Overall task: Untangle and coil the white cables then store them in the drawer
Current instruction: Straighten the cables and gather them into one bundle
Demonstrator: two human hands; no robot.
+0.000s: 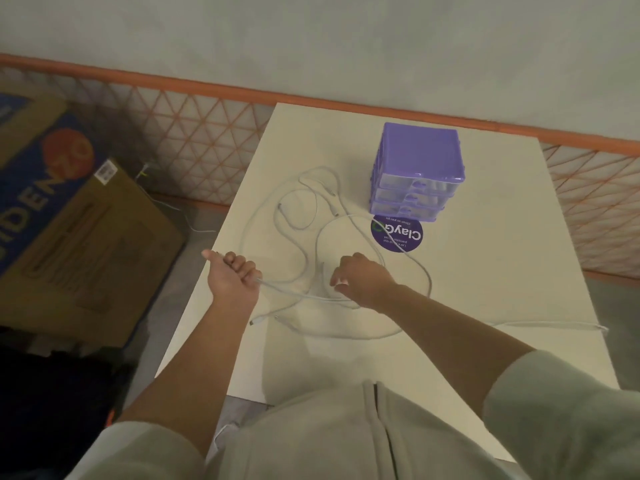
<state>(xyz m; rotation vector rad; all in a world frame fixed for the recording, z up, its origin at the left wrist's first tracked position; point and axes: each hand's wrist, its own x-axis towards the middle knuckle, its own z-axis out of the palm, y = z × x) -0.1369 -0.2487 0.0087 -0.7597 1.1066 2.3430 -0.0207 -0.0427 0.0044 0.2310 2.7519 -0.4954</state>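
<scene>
Several white cables (pixel 311 216) lie tangled in loose loops across the middle of the white table (pixel 502 271). My left hand (pixel 235 275) is at the table's left edge, closed in a fist around one white cable that runs right toward the tangle. My right hand (pixel 360 278) is over the tangle, fingers curled down and pinching a cable strand. One cable end trails off to the table's right edge (pixel 601 328). The purple drawer unit (pixel 419 171), with three clear-fronted drawers all closed, stands at the back of the table.
A round purple sticker (pixel 396 235) lies in front of the drawer unit. A large cardboard box (pixel 69 220) sits on the floor to the left. An orange mesh fence (pixel 194 133) runs behind the table.
</scene>
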